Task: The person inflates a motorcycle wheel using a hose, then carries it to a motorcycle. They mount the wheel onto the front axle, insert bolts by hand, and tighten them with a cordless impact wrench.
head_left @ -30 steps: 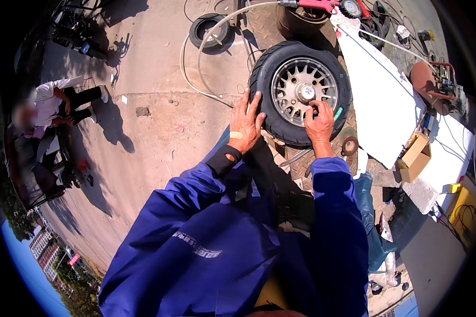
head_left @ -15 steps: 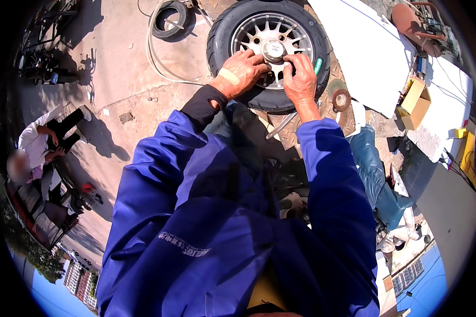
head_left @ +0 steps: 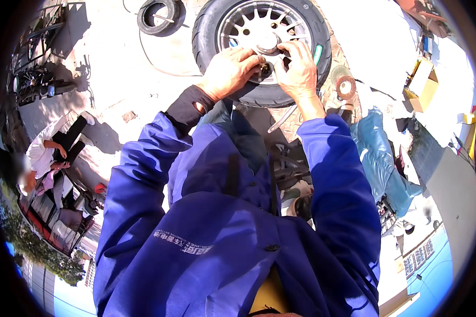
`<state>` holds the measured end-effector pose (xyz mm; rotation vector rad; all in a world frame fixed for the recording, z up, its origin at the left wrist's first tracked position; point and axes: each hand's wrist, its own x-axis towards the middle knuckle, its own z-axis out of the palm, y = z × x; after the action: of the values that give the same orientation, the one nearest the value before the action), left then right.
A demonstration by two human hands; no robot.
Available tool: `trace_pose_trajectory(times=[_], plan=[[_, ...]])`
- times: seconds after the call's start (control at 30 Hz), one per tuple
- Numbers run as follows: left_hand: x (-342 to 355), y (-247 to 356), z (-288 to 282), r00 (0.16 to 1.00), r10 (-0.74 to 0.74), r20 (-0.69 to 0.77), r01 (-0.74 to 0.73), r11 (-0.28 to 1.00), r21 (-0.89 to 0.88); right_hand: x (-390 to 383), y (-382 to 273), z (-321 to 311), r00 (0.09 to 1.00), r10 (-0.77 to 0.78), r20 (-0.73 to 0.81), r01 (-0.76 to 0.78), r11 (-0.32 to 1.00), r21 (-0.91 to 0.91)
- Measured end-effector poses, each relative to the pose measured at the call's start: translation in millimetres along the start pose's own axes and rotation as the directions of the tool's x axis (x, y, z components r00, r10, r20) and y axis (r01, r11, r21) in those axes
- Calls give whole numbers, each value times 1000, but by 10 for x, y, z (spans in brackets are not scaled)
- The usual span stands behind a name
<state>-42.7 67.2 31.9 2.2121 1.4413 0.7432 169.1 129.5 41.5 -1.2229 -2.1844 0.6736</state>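
A wheel with a black tyre (head_left: 207,37) and a silver spoked rim (head_left: 247,21) lies flat at the top of the view. A round metal hub cap (head_left: 268,42) stands out at its middle. My left hand (head_left: 228,72) reaches over the near left of the rim, thumb and fingers pinched together just below the hub cap. What sits between them is too small to name. Curled fingers of my right hand (head_left: 300,71) press together at the hub's near right side. Whatever they grip is hidden.
A worn grinding disc (head_left: 346,87) lies right of the tyre. An open cardboard box (head_left: 423,87) stands on the white surface (head_left: 381,47). A loose tyre (head_left: 157,17) lies far left; a person (head_left: 53,145) sits at left. Blue plastic sheeting (head_left: 383,164) hangs at right.
The picture is brighter and the wheel sits a little higher and further left in it. Both hands stay by the hub, with their fingertips slightly shifted.
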Motion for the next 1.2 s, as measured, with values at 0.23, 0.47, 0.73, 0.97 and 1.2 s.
trace_pose_trajectory(times=[0.23,0.47,0.73,0.97,1.2], plan=[[304,-247,-49,871,397,290,-420,907,19,-30,60,39,996,6,-84,-5,1000,16],[608,-440,-108,676,564,474,-641,768,0,-46,110,78,990,25,-141,-17,998,56],[743,-498,38,561,653,509,-727,682,-75,-63,128,102,978,13,-207,-8,1000,25],[675,-468,68,640,652,407,-692,719,-64,-71,152,108,973,-1,-230,3,1000,6],[495,-337,115,853,437,287,-472,879,65,-69,89,24,991,29,-127,-31,999,-14]])
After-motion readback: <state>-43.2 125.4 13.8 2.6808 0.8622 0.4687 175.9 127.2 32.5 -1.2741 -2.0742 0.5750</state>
